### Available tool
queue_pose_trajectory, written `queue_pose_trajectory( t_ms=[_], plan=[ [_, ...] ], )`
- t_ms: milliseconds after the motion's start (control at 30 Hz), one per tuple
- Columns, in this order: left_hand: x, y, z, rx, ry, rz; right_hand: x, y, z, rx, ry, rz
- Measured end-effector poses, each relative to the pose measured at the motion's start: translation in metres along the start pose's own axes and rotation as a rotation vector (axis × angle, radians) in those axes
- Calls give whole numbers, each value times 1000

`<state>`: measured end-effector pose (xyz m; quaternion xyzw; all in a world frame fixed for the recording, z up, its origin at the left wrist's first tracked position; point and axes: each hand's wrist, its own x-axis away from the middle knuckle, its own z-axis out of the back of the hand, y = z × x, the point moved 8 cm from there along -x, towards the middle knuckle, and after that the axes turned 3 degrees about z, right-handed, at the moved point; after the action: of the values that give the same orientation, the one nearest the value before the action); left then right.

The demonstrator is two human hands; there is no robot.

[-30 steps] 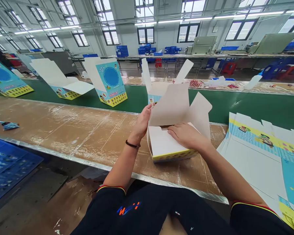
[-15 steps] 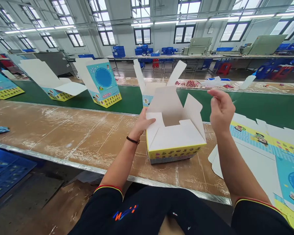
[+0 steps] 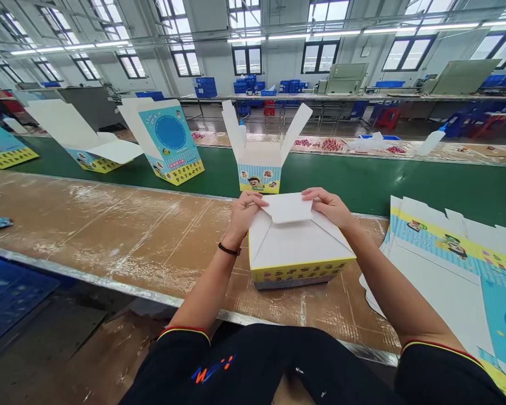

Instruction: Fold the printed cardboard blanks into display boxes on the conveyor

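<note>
A printed cardboard box (image 3: pixel 297 253) with a yellow band stands on the brown worktable (image 3: pixel 122 230) right in front of me, its white flaps folded shut on top. My left hand (image 3: pixel 243 214) grips the far left corner of the box, fingers curled over the last flap (image 3: pixel 287 207). My right hand (image 3: pixel 329 206) pinches the far right side of that same flap, pressing it down.
A stack of flat printed box blanks (image 3: pixel 451 264) lies at my right. On the green conveyor belt (image 3: pixel 383 183) behind stand several formed boxes, one open box (image 3: pixel 259 163) straight ahead, a tall one (image 3: pixel 172 140) to its left. A blue crate (image 3: pixel 4 292) sits low left.
The box's side flaps and far flap stood open a second ago; my right hand rose, then came down, and all flaps now lie folded over the top under both hands.
</note>
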<state>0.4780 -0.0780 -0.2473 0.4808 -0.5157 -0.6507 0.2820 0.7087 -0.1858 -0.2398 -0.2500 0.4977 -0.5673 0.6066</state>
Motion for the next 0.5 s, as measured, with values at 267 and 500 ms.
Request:
queue_pose_trajectory(
  t_ms=[267,500],
  plan=[
    [-3,23,-26,-644,-377,-78,-5,-22,-10,464,-246,70],
    [-5,16,-40,-872,-491,-150,-7,-26,-21,827,-300,-27]
  ],
)
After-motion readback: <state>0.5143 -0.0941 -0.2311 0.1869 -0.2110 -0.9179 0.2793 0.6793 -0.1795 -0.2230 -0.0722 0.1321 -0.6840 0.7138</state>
